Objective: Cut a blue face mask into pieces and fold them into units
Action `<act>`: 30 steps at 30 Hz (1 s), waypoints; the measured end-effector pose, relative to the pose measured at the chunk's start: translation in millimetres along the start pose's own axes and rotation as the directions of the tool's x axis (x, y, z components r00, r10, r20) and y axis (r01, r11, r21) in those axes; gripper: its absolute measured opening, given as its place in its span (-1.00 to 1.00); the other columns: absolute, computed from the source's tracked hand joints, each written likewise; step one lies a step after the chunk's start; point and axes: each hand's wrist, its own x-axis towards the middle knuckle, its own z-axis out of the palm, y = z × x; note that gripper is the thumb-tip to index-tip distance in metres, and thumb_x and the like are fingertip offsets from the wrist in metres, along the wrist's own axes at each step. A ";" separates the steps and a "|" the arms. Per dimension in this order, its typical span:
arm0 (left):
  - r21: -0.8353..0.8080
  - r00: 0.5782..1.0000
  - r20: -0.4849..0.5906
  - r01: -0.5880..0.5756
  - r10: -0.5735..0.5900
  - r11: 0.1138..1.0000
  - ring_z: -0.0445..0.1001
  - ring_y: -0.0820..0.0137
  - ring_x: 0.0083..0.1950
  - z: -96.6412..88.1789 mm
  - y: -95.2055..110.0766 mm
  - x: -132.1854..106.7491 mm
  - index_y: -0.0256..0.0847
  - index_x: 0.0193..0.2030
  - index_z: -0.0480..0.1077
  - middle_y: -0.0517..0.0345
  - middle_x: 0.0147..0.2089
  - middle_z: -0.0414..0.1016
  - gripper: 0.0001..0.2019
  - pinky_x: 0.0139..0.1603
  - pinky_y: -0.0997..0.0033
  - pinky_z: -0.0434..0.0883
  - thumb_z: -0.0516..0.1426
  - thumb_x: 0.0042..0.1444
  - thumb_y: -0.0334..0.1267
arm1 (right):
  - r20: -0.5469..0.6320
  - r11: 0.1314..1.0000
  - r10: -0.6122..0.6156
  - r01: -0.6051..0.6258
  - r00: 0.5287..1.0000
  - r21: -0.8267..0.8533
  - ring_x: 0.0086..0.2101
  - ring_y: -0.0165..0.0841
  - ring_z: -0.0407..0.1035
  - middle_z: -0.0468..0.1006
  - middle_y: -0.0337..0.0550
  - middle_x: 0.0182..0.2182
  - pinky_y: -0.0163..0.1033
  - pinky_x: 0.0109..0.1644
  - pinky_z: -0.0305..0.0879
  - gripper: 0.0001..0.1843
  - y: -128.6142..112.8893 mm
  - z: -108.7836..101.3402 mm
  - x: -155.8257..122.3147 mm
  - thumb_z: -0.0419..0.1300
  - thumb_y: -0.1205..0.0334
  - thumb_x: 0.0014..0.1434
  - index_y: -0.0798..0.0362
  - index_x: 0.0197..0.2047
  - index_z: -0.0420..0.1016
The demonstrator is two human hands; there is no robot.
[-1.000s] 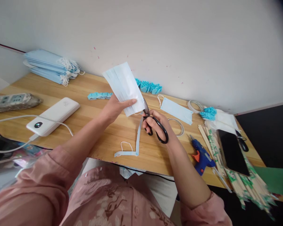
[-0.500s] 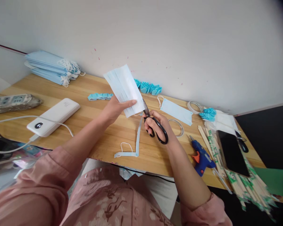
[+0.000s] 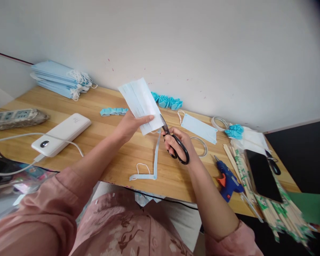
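Observation:
My left hand (image 3: 134, 124) pinches a pale blue face mask (image 3: 141, 99) near its lower edge, thumb on top, and holds it tilted above the table. In my right hand (image 3: 180, 140) is a pair of black-handled scissors (image 3: 179, 147), its blades at the mask's lower right edge. Whether the blades are cutting in is hard to see. Below lies a cut blue mask strip (image 3: 155, 160) bent into an L, with a white ear loop attached. Behind the held mask sit a pleated blue band (image 3: 113, 111) and a row of blue ruffled pieces (image 3: 167, 101).
A mask stack (image 3: 60, 80) stands at back left, near a white power bank (image 3: 61, 135) and a power strip (image 3: 18, 119). Rightward lie another mask (image 3: 199, 127), tape rolls (image 3: 200, 146), a blue glue gun (image 3: 228, 179), a phone (image 3: 262, 176) and wrapped wooden sticks (image 3: 280, 217).
The view has shifted slightly, so things appear a little lower. Both hands keep their grips, and the scissors remain at the mask's edge.

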 end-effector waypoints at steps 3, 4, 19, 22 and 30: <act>0.008 1.000 0.006 0.000 0.000 1.000 0.51 -0.05 0.14 -1.1 -1.2 0.8 -0.24 -0.07 0.50 -0.08 -0.04 0.61 -0.47 0.18 -0.03 0.44 0.46 -0.23 -0.20 | -0.010 1.000 0.006 -0.006 1.000 0.016 -0.68 -0.55 0.17 0.36 -0.37 -0.62 -0.42 -0.65 0.05 -0.48 1.2 -0.3 0.9 0.27 -0.27 0.07 0.04 -0.21 0.43; 0.012 1.000 0.009 -0.003 0.003 1.000 0.51 -0.05 0.13 -1.3 -1.4 0.9 -0.24 -0.07 0.50 -0.07 -0.04 0.61 -0.48 0.17 -0.02 0.44 0.45 -0.22 -0.20 | -0.011 1.000 0.008 -0.008 1.000 0.020 -0.68 -0.55 0.17 0.36 -0.37 -0.61 -0.42 -0.65 0.05 -0.48 1.8 -0.4 1.3 0.28 -0.27 0.07 0.04 -0.22 0.42; -0.022 1.000 -0.013 0.004 -0.004 1.000 0.51 -0.02 0.13 -0.1 0.1 0.8 -0.23 -0.03 0.47 -0.06 -0.05 0.61 -0.43 0.14 0.06 0.45 0.47 -0.24 -0.22 | -0.023 0.999 0.025 -0.024 0.999 0.024 -0.71 -0.56 0.12 0.30 -0.42 -0.68 -0.42 -0.67 0.06 -0.49 1.3 0.3 4.8 0.32 -0.24 -0.01 0.04 -0.27 0.41; 0.023 1.000 -0.003 -0.002 0.002 1.000 0.50 -0.04 0.14 -0.8 0.4 1.0 -0.25 -0.06 0.48 -0.09 -0.01 0.60 -0.46 0.14 0.04 0.45 0.46 -0.22 -0.16 | -0.031 0.999 0.035 -0.034 0.999 0.027 -0.71 -0.57 0.12 0.30 -0.42 -0.68 -0.43 -0.67 0.06 -0.52 1.2 1.0 5.1 0.32 -0.20 -0.01 0.05 -0.28 0.41; 0.091 1.000 0.014 0.010 -0.011 0.996 0.48 -0.04 0.16 -5.1 -8.4 4.9 -0.29 -0.01 0.47 -0.14 0.06 0.56 -0.42 0.16 0.00 0.44 0.42 -0.15 -0.05 | -0.052 0.996 0.079 -0.076 0.996 0.050 -0.71 -0.57 0.12 0.29 -0.43 -0.68 -0.44 -0.68 0.06 -0.52 6.2 1.5 7.4 0.37 -0.16 -0.07 0.06 -0.28 0.43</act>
